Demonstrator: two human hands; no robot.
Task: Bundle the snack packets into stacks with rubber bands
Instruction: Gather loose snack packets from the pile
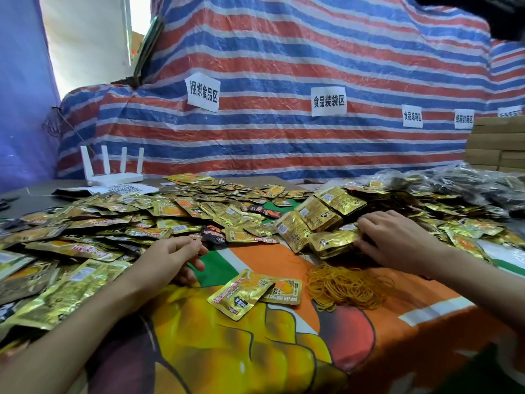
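While your right grip [397, 240] lay curled over the right end of a gold stack [333, 243], it was holding that stack down on the cloth-covered table [412, 302]. The stack lay at 9 o'clock of the grip, touching it. Its long axis ran roughly 9-to-3, the 3 end under your fingers. Whether a band was on it: too small to tell. More stacked bundles [315, 216] lay touching it at 11 o'clock.

Your left grip [173, 258] was narrow, fingers loosely curled, nothing visible in it. It rested at the near edge of the loose packets [85, 223], which spread from 9 round to 12 o'clock of it.

Key relation: the rubber bands [348, 282], a tangled yellow heap, lay at 7 o'clock of the right grip, near, and at 3 o'clock of the left, well apart. The right grip was nearer but occupied. My judgement: if the stack wants a band, your left must cross toward 3 o'clock, or your right must let go first, and then the stack may fan out.

Two packets [250, 294] lay overlapped between the grips, at 4 o'clock of the left. The front one's long axis ran about 8-to-2, printed face up.

Beyond the table at 12 o'clock hung a striped tarp [284, 52] with paper labels [328, 100]. A white router [112, 172] stood at 10 o'clock.
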